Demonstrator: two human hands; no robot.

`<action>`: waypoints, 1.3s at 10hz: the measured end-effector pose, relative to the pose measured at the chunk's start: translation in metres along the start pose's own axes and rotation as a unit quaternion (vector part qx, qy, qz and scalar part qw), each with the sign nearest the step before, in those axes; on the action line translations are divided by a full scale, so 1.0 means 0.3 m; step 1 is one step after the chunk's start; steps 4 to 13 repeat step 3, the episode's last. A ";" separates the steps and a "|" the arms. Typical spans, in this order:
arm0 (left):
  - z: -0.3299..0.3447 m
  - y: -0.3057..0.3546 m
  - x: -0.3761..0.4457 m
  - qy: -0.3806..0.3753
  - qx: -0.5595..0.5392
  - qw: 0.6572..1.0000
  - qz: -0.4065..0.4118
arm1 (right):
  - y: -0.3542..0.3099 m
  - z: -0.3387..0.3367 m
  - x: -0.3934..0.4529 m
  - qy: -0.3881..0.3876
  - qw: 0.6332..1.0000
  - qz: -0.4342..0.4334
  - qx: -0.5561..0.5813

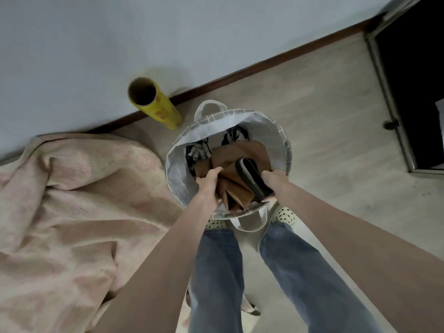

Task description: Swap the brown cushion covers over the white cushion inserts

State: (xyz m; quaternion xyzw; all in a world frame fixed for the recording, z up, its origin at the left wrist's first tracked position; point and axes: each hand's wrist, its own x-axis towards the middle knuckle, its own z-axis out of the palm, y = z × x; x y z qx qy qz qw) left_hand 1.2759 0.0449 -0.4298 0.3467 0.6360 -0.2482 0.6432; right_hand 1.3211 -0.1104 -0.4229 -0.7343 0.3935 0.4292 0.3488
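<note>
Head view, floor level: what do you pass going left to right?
Rumpled pink blanket → upright yellow cardboard-core roll → round grey fabric basket holding brown cushion covers → dark metal-framed doorway.

Brown covers (240, 155) matt cloth; basket (177, 174) woven fabric; roll (163, 109) glossy.

This is a room in a home. A rumpled pale pink quilted blanket (72, 212) fills the left of the frame, and a round white fabric laundry basket with loop handles (177, 179) stands mid-frame on pale wood-look flooring (324, 164). A dark brown skirting board (264, 66) runs below a plain pale blue-grey wall (144, 32) across the top.
</note>
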 end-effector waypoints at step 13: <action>-0.005 0.017 0.306 0.020 0.077 0.995 0.054 | 0.010 0.106 0.247 -0.016 1.000 -0.018 0.014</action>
